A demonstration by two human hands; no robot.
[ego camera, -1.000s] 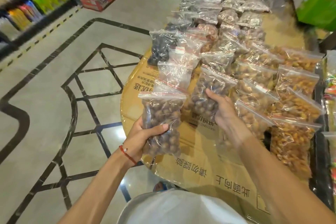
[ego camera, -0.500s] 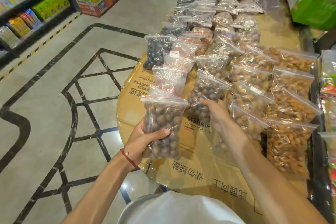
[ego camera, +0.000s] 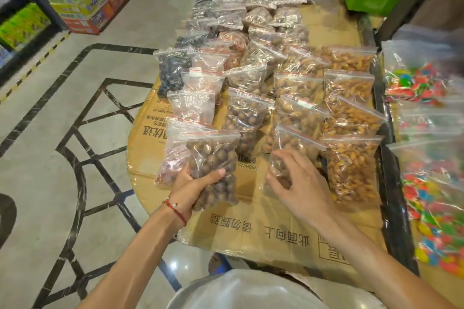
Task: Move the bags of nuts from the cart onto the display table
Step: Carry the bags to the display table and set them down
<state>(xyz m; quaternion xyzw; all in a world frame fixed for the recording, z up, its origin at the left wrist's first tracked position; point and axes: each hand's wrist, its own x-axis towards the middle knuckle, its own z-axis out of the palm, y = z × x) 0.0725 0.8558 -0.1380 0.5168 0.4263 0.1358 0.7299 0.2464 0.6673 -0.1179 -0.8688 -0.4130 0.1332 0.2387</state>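
1. The right hand (ego camera: 298, 183) is leaving the middle bag of round nuts (ego camera: 248, 113) and reaching the nearest bag of pale nuts (ego camera: 293, 150)
2. The left hand (ego camera: 190, 188) is bringing its bag of round brown nuts (ego camera: 213, 160) in over the cardboard-covered table (ego camera: 251, 228)
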